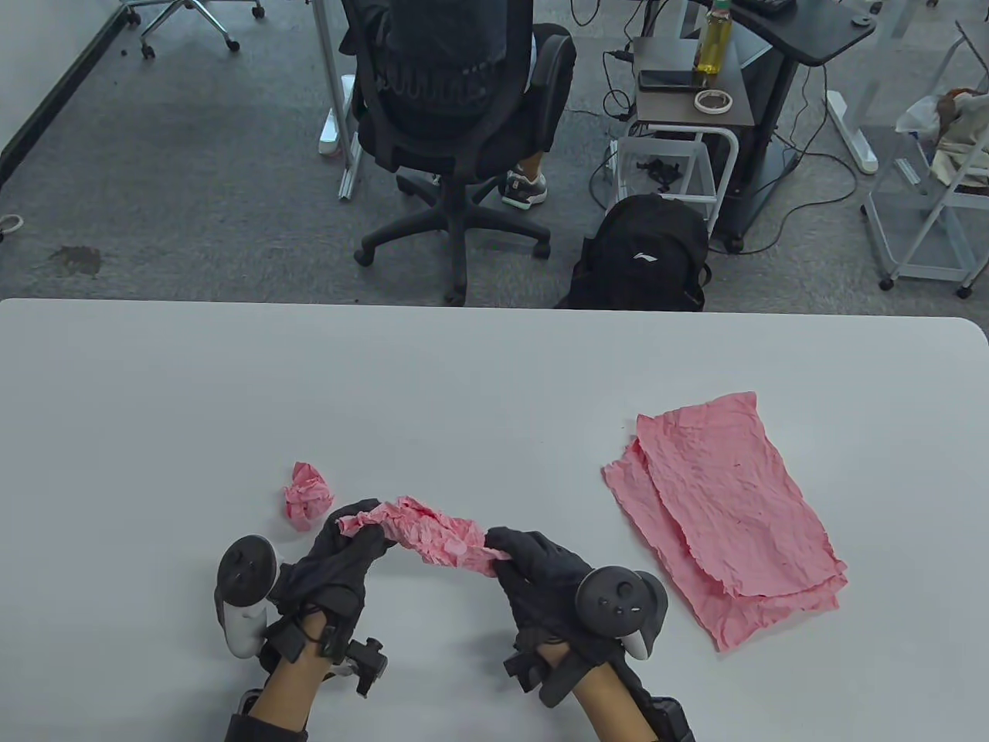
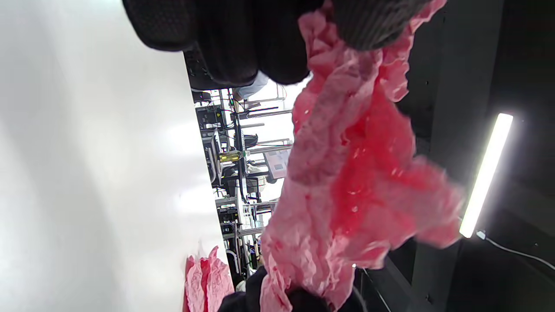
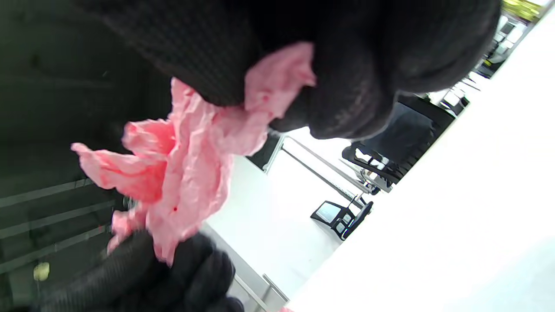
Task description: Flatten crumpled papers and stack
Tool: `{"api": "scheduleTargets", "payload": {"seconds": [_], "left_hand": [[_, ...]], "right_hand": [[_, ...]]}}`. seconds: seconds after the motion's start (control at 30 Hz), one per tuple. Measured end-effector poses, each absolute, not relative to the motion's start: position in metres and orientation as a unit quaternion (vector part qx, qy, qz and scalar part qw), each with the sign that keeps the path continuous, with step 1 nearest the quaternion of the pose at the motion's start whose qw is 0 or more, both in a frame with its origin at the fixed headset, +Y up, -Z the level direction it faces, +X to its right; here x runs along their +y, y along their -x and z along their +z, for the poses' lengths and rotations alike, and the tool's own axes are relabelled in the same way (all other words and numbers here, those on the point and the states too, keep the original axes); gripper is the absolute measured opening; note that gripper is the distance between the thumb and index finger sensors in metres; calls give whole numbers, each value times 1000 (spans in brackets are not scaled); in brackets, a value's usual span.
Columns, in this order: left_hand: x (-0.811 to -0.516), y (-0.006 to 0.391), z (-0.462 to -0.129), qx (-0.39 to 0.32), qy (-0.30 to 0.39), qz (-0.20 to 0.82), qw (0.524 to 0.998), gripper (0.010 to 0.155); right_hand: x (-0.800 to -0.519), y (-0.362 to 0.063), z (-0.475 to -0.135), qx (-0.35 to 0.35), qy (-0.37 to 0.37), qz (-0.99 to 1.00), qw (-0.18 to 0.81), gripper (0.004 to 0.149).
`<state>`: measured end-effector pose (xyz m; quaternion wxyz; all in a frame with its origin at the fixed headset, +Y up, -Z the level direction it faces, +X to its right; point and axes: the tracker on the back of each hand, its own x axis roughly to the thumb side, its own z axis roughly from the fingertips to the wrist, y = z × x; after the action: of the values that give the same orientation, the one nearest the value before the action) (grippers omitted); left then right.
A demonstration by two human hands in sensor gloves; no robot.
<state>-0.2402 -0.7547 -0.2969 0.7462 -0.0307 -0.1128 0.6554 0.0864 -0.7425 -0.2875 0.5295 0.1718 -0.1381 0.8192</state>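
White table (image 1: pixel 494 371), office floor beyond. Left hand (image 1: pixel 340 553) and right hand (image 1: pixel 541 572) each pinch one end of crumpled pink paper (image 1: pixel 436 533), stretched at 6 o'clock. Flattened pink sheets (image 1: pixel 726 518) stacked at 4 o'clock; paper ball (image 1: pixel 307 495) near left hand.

Both the left hand (image 1: pixel 340 553) and the right hand (image 1: pixel 541 572) wore black knit sensor gloves. Each carried a round dark tracker with a white grip, plus black wrist brackets and thin cables.

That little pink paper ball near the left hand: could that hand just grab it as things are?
Probably not at once. The crumpled ball lies close beside the left hand with nothing between, but that hand and the right hand both pinch the half-opened sheet.
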Motion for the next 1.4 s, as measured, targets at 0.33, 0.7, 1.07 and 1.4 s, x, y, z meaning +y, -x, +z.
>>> {"api": "scheduleTargets", "payload": {"seconds": [0.33,0.7,1.07,1.4], "left_hand": [[-748,231,-297,-167,31,607,776,51],[-742,218,-296,-267,72,649,709,56],[-739,211,-294,-277,76,617,733,53],[-727,201,-287,-317,56,573,754,48]], "right_hand": [[-751,-101,-299,-59,-187,648,736,41],[-760,-96,-299,-17,-115,745,657,42],[-752,-99,-302,114,-216,750,615,84],[-731,-86,-290,80,-313,740,590,93]]}}
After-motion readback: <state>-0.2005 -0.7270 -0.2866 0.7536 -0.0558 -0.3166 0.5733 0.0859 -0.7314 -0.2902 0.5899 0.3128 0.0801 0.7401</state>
